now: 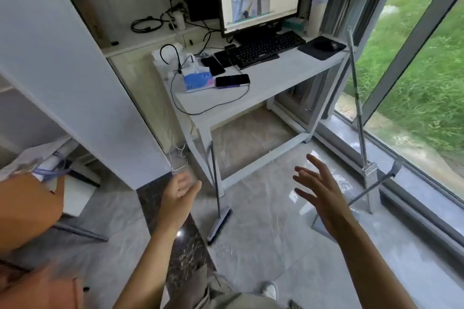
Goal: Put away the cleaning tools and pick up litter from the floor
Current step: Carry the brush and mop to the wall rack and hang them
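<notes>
Left grip [179, 188] and right grip [319, 190] hang empty, fingers loose. Between them the broom [220, 225] leans on the surface's [276, 78] front leg; the mop [369, 172] leans at its right corner. Both probably light, stiff: take mid-handle.

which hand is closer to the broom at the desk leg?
Left. The left hand sits just left of the broom, not touching; the right hand is well to its right.
</notes>
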